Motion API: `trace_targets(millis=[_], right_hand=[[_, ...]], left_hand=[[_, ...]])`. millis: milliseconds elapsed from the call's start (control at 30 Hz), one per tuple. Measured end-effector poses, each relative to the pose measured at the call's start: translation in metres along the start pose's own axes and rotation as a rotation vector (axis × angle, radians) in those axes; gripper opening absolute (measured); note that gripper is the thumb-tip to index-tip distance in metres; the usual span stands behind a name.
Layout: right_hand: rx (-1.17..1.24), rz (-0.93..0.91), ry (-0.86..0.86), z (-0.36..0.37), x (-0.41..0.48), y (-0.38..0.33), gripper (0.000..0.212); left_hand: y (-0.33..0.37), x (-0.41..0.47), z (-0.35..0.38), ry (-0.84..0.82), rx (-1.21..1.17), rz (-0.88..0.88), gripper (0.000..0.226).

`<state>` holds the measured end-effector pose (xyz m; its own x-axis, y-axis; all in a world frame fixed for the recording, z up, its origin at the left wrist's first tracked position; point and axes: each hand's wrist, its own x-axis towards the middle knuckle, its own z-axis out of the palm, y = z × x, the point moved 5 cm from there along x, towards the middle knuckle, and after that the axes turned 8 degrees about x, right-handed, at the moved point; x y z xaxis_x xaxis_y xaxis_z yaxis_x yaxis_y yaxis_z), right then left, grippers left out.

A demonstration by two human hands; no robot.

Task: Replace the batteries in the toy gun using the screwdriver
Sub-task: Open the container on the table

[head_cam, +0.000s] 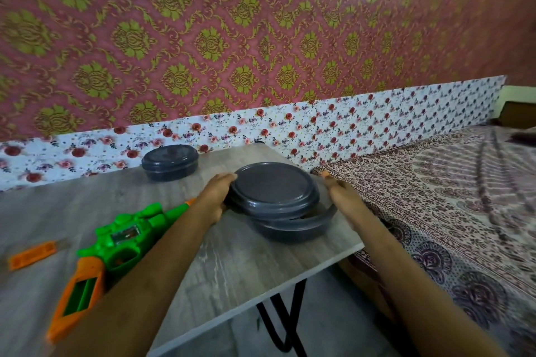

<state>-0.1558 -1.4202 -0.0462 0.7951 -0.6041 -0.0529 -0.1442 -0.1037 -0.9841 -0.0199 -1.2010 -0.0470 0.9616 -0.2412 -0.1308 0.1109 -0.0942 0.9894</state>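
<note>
The green and orange toy gun (pixel 116 240) lies on the grey wood-look table (pixel 226 266), left of my arms. A slot in its orange grip (pixel 79 294) stands open. A blurred orange piece (pixel 32 255) lies further left on the table. My left hand (pixel 216 197) grips the left rim of a round grey lid (pixel 272 188), which sits tilted and shifted off its grey container (pixel 290 230). My right hand (pixel 342 195) holds the container's right side, near the table's right edge. No screwdriver or batteries can be made out.
A second round grey container (pixel 170 164) stands closed at the back of the table, near the flowered wall strip. A bed with a patterned sheet (pixel 435 197) lies right of the table. Black table legs (pixel 284 319) show below the front corner.
</note>
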Motion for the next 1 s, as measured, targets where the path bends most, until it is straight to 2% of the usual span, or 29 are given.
trace_targets(millis=[33,133,233,367,600,733,833,933,1000], right_hand=[[0.018,0.010,0.001,-0.001,0.001,0.001,0.061],[0.036,0.010,-0.004,-0.004,0.003,0.000,0.068],[0.055,0.000,0.010,-0.006,0.007,0.003,0.057],[0.087,-0.031,0.084,-0.012,0.016,0.013,0.035],[0.127,-0.078,0.200,-0.011,0.021,0.022,0.040],[0.267,-0.035,0.188,-0.005,0.019,0.027,0.025],[0.345,-0.007,0.170,-0.003,0.024,0.030,0.024],[0.368,0.004,0.190,-0.001,0.027,0.032,0.020],[0.364,0.006,0.214,0.000,0.029,0.033,0.020]], left_hand=[[0.002,-0.003,0.005,-0.023,0.098,0.027,0.007],[0.005,-0.005,0.019,-0.065,0.316,0.109,0.019],[0.007,-0.003,0.025,-0.053,0.445,0.158,0.029],[0.012,-0.003,0.026,0.034,0.582,0.258,0.020],[0.024,0.002,0.020,0.242,1.020,0.422,0.021],[0.022,0.010,0.025,0.187,0.949,0.374,0.013],[0.016,0.014,0.024,0.114,0.764,0.298,0.011],[0.008,0.021,0.021,0.045,0.604,0.222,0.022],[0.003,0.023,0.022,0.008,0.452,0.153,0.018]])
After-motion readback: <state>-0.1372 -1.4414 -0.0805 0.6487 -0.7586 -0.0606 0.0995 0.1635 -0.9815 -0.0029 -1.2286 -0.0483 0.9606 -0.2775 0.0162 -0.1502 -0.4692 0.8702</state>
